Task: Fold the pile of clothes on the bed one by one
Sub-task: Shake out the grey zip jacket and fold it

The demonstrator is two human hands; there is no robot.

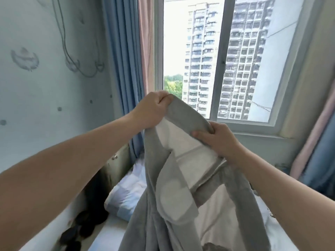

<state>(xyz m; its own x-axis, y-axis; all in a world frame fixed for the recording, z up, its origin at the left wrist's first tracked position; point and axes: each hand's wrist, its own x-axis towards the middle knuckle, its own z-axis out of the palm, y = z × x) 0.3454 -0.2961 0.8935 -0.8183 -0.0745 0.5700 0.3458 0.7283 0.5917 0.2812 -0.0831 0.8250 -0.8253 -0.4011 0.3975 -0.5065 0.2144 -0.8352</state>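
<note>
Grey garment w/ white inner panels hangs in front of the window, top edge bunched in L hand fist by window's lower corner, R hand pinching it just below the sill.

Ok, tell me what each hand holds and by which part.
Both grip the grey, white-lined fabric garment along its raised top edge: left hand at the highest end, right hand lower along it.

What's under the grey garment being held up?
White bed sheet shows beside the grey garment, with a blue-checked pillow at its left. Whatever lies directly beneath is covered.
</note>
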